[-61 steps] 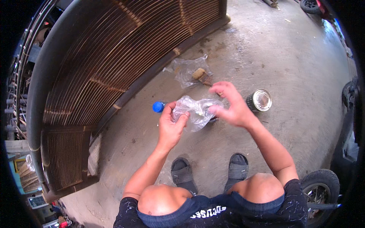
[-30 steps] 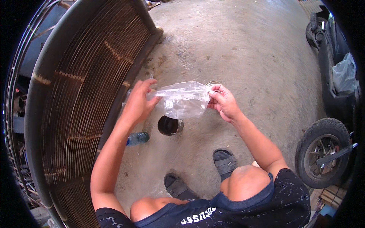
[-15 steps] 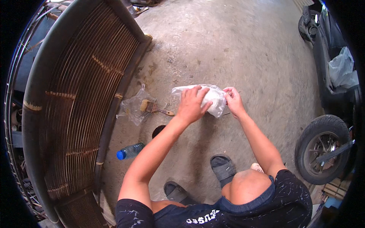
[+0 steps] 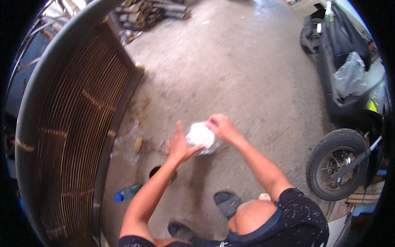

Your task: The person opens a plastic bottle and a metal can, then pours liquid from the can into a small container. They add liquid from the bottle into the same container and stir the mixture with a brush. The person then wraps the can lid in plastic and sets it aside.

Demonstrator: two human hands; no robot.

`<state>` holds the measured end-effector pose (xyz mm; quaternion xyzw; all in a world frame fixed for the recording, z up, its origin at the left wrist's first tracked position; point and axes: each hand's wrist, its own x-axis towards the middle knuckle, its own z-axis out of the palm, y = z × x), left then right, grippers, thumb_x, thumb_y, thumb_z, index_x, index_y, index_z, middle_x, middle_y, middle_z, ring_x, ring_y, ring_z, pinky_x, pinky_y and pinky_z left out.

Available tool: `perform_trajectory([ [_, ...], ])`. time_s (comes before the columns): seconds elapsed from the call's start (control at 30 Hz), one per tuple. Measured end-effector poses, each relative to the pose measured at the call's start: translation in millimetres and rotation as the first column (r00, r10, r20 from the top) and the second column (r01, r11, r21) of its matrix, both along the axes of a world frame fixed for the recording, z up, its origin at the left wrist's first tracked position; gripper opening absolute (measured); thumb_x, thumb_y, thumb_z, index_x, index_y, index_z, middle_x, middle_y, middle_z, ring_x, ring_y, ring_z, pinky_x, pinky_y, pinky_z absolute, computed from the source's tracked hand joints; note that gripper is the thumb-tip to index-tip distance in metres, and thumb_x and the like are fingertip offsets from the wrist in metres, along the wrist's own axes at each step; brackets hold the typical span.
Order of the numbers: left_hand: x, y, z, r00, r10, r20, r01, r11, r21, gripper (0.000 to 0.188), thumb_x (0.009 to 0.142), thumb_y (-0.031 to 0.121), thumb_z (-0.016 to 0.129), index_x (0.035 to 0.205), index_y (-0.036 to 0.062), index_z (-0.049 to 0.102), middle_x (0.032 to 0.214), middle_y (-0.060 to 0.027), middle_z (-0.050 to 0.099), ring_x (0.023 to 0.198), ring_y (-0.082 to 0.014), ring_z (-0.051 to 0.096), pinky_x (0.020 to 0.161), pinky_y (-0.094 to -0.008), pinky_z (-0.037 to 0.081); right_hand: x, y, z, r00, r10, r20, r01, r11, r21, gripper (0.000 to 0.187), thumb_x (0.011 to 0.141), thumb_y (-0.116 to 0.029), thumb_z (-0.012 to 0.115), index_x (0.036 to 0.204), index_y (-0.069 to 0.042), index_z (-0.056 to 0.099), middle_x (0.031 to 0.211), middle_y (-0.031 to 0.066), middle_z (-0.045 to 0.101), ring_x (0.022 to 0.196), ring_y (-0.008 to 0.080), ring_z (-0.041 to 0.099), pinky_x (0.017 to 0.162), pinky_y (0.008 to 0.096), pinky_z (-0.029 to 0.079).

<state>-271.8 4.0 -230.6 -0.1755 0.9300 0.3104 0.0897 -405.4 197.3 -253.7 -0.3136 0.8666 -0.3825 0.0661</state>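
Observation:
A clear plastic bag with bright white contents (image 4: 200,137) is between my two hands, above the concrete floor. My right hand (image 4: 222,127) is closed, its fingers pinching the bag's upper right edge. At the bag's left side, my left hand (image 4: 181,147) is open with its fingers spread, the thumb lying along the lower edge of the white contents. Motion blur hides the details of the contents. Left of my left hand, a paintbrush (image 4: 140,145) lies on the floor beside a crumpled clear plastic bag (image 4: 126,148).
A bottle with a blue cap (image 4: 128,193) and a dark round container (image 4: 155,171) are near my left forearm, which partly covers both. A slatted bamboo bench (image 4: 70,140) stands at the left. A wheeled vehicle (image 4: 339,164) is at the right. Bamboo pieces (image 4: 144,14) are piled far off.
The view has shifted, showing more of the far floor and the bamboo pile. My left hand has moved from on top of the bag to its left side; the white contents now look rounder.

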Motion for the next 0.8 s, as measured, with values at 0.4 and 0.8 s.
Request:
perform_trajectory([
  [0.4,32.7,-21.5,6.2,0.960,0.197,-0.197,0.046,0.585,0.810,0.043,0.089,0.007,0.074,0.123,0.0037,0.049,0.109,-0.0050,0.063,0.097,-0.0125,0.060,0.084,-0.0305,0.051,51.2,-1.6,52.7,0.744,0.309,0.592,0.054,0.856,-0.514,0.031,0.102,-0.028,0.064,0.122,-0.005,0.057,0.099,0.0014,0.068,0.088,0.0115,0.062,0.077,0.0330,0.053],
  [0.8,34.3,-26.6,29.9,0.972,0.127,-0.196,0.103,0.519,0.849,0.037,0.088,-0.002,0.068,0.119,0.0065,0.051,0.107,-0.0004,0.061,0.095,-0.0098,0.059,0.081,-0.0270,0.050,56.2,3.3,39.9,0.348,0.478,0.807,0.057,0.848,-0.527,0.034,0.099,-0.023,0.067,0.128,-0.006,0.064,0.112,0.0020,0.068,0.097,0.0119,0.063,0.083,0.0325,0.054],
])
